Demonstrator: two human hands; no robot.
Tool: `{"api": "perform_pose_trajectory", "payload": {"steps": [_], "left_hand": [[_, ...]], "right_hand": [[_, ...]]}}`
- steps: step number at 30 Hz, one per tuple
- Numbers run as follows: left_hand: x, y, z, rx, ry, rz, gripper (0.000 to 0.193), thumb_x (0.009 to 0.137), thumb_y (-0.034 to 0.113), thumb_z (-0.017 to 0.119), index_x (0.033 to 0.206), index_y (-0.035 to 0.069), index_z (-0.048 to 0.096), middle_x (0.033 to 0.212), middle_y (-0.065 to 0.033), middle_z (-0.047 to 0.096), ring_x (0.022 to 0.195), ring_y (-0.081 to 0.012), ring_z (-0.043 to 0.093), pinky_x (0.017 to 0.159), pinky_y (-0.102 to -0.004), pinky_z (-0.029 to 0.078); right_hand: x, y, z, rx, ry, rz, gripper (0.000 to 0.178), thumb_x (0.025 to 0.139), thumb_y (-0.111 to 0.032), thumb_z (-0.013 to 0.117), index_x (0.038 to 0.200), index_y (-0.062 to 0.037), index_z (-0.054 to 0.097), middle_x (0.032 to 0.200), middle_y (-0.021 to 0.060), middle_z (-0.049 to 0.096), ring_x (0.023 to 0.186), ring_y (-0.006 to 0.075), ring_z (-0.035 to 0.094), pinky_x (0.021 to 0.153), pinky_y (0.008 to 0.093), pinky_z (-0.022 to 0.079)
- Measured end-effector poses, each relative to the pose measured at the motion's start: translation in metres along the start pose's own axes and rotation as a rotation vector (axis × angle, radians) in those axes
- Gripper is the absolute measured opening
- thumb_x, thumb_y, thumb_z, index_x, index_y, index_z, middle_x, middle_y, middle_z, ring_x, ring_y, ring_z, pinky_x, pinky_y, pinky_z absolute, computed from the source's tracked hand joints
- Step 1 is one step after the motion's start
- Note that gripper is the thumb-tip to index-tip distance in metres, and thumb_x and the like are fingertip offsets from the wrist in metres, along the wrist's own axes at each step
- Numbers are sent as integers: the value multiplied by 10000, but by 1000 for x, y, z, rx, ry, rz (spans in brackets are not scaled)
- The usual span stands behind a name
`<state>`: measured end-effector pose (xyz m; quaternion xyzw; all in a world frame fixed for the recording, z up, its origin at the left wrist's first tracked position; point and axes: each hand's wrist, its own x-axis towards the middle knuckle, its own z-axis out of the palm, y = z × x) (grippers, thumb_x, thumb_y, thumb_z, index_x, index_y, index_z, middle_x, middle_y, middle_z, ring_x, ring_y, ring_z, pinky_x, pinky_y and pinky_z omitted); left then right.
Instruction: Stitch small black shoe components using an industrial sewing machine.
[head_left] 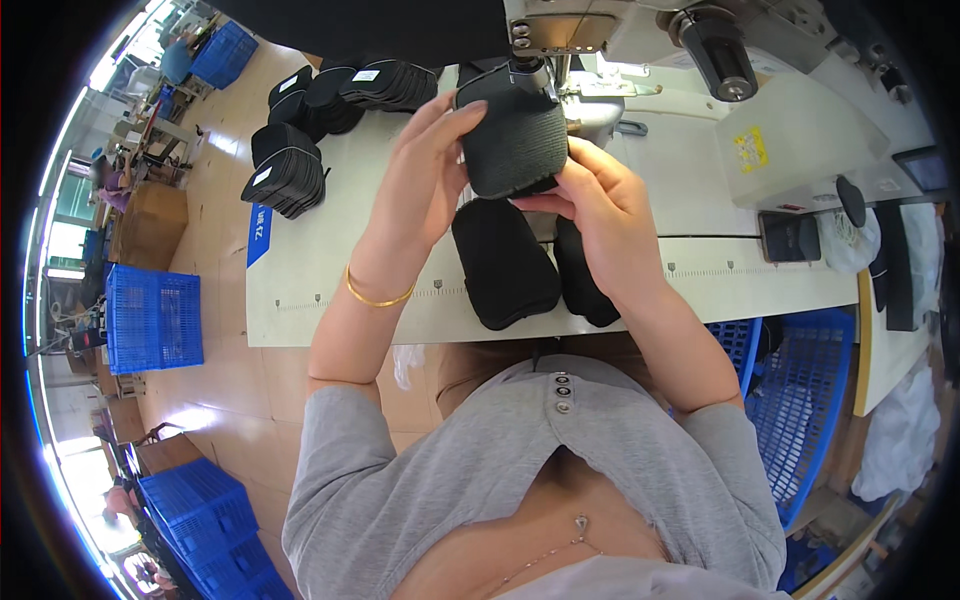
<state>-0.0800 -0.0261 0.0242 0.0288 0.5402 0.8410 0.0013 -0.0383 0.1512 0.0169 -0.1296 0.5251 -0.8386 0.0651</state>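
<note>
Both hands hold a black rounded fabric pad (515, 140) with a ribbed face, its far edge up at the needle area of a sewing machine (562, 75). My left hand (428, 160) grips its left side, thumb on top and fingers behind. On the lower right edge, my right hand (602, 200) pinches the pad between thumb and fingers. Just nearer to me, a black pad stack (505, 262) lies on the table, with a second black stack (582, 270) beside it, partly covered by my right hand and wrist.
Tied bundles of black pads (285, 170) with white labels stand on the table's far left. A phone (790, 237) lies at the right. Blue crates (153, 318) stand on the floor to the left, and a blue basket (800, 400) is below the table at right.
</note>
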Motion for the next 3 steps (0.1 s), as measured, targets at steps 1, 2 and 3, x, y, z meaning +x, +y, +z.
{"api": "perform_pose_trajectory", "payload": {"steps": [1,2,3], "left_hand": [[6,2,-3,-88,-128,-157,442,890,159,670,1284,7,540,1219,-57,559,1055,-139,543,835,-289,440],[12,2,-4,-64,-126,-168,534,889,183,674,1345,4,463,1251,-52,539,1063,-136,540,846,-287,438],[18,3,-5,-41,-127,-181,630,887,207,677,1407,0,387,1283,-47,520,1072,-133,537,857,-285,435]], "right_hand": [[-2,-1,0,-23,48,-9,277,1015,-111,430,1163,44,605,1039,85,660,949,128,650,837,288,563],[-3,0,-4,-36,41,-15,280,1016,-118,434,1184,37,597,1057,89,659,963,129,646,849,298,562],[-5,2,-9,-49,37,-22,286,1017,-124,439,1205,30,589,1075,92,658,977,131,642,861,309,562]]}}
